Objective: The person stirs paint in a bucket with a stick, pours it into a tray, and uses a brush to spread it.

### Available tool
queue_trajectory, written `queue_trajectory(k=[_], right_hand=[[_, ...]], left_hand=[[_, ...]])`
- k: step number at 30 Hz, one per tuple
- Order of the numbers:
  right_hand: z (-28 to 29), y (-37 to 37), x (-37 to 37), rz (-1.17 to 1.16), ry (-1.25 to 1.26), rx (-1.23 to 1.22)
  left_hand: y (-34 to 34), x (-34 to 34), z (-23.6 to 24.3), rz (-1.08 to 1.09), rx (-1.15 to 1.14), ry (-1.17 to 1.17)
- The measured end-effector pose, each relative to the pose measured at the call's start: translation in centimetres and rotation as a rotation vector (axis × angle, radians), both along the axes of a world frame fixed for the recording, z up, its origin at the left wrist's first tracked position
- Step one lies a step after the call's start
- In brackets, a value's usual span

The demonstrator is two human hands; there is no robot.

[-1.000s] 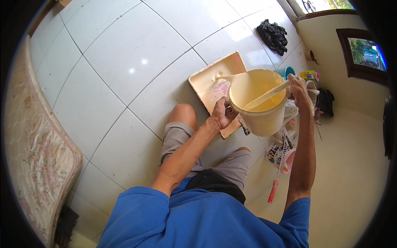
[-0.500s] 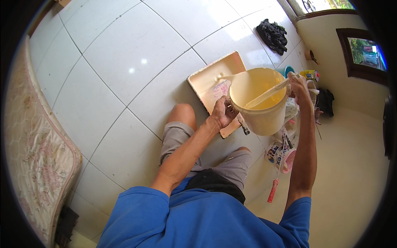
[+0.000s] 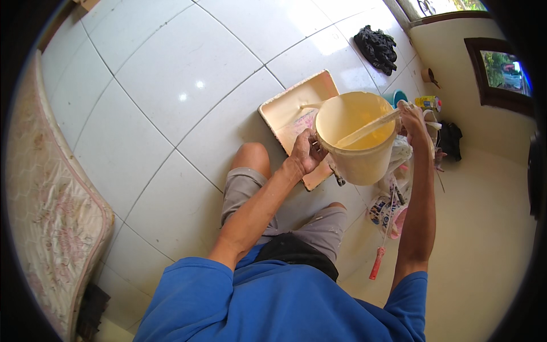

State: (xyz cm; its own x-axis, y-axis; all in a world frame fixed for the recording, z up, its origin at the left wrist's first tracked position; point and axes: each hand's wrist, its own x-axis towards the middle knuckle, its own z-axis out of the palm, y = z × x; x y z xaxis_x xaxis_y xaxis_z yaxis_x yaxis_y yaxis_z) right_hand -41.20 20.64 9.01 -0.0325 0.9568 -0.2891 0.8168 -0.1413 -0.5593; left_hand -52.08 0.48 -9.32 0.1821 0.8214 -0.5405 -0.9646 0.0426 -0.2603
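Cream plastic bucket (image 3: 356, 142) of yellow paint hangs above the paint tray's (image 3: 285, 111) near edge; left hand (image 3: 306, 151) clamps its rim, right hand (image 3: 411, 117) grips the stirring stick (image 3: 367, 129).

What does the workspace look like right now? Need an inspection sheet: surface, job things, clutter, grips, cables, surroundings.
Surface: white tiled floor, glossy.
Job's things: cream bucket with yellow paint; pale stir stick laid across its mouth; cream paint tray on the floor behind it.
Clutter: roller with red handle, dark cloth heap, small containers near the wall.
Grips: left hand on the bucket's side; right hand closed on the stick's end.
Cables: nothing seen.
Surroundings: patterned mattress at left, cream wall, wood-framed window.
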Motion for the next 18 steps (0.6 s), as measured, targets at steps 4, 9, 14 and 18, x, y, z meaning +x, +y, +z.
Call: queue_trajectory(k=[4,9,14,18], right_hand=[[1.0,0.4,3.6,-0.095,0.101,-0.081],[2.9,0.3,7.9,-0.093,0.164,-0.127],[3.7,-1.3,13.0,-0.252,0.356,-0.052],[4.5,-1.8,18.4,-0.294,0.502,-0.145]], left_hand=[[0.8,-0.1,3.0,0.025,-0.001,0.149],[1.2,0.4,7.4,-0.002,-0.017,0.287],[1.6,2.8,10.9,-0.056,0.043,0.408],[2.6,5.8,13.3,-0.096,0.069,0.456]])
